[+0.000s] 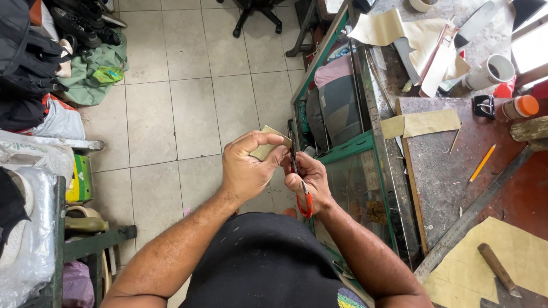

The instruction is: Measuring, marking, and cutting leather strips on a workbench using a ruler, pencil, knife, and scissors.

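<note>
The small tan piece of leather-like sheet point(269, 146) sits pinched in our left hand point(246, 168) above the tiled floor point(188, 114). Our right hand point(305, 182) is closed on red-handled scissors point(301, 182), blades at the edge; trimming looks underway, unfinished. Beyond, larger tan sheets point(422, 122) lie on the workbench point(439, 188).

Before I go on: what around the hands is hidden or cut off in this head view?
- Tan piece: mostly covered by the left hand; its full shape cannot be told.
- Scissors: blades largely hidden between the hands; only the red handles show in the right hand.
- Tan sheet on the bench: cut off by the bottom edge.
- White cup: contents too dark.
</note>
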